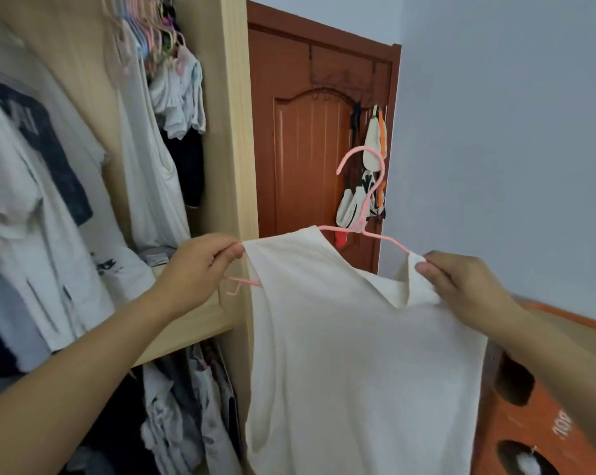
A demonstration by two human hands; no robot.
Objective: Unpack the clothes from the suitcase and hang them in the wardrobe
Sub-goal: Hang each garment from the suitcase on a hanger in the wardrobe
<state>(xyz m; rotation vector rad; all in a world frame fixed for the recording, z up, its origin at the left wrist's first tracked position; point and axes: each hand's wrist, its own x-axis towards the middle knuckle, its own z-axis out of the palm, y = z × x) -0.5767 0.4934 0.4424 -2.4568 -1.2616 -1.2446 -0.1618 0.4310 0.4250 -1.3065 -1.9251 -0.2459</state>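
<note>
I'm holding a cream sleeveless top (351, 354) up in front of me, just to the right of the wardrobe's (236, 138) pale wooden side panel, with a pink hanger (366, 200) partly threaded through it. My left hand (195, 269) pinches the top's left shoulder strap between thumb and fingertips, right against that panel; the hanger's lower end pokes out just beneath the hand. My right hand (464, 286) pinches the other shoulder strap, well to the right of the panel, where the hanger's arm disappears into the fabric. The hanger's hook rises above the neckline, in front of the brown door (306, 149) that stands just beyond the wardrobe. On the other side of the panel, inside the wardrobe, pale shirts (32, 217) and a white garment (149, 173) hang from a cluster of pink hangers (145, 32), with crumpled clothes on the shelf below. Bags and small items (372, 180) hang on the door behind the hook.
</note>
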